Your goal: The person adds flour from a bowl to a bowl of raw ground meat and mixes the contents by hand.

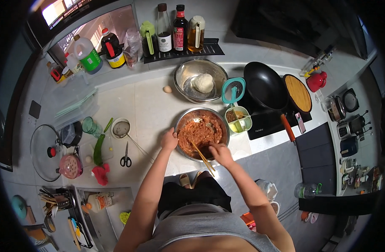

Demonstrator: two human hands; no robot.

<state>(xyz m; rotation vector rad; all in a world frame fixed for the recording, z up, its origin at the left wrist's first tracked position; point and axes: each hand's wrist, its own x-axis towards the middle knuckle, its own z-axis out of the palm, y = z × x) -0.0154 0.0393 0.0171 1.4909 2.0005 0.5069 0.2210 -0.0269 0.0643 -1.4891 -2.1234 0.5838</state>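
My left hand grips the left rim of a steel mixing bowl at the counter's front edge. Reddish-brown minced meat fills the bowl. A pair of wooden chopsticks leans in the meat, their ends sticking out over the near rim. My right hand is over the bowl's near right side, just right of the chopsticks, with blurred fingertips bent downward. Whether it holds anything cannot be told. Right beside the bowl stands a divided seasoning box, its teal lid raised.
Behind is a second steel bowl with dough, near an egg. A black wok sits over the cooktop. Leftward lie scissors, a strainer, a green pepper and a glass lid. Bottles line the back.
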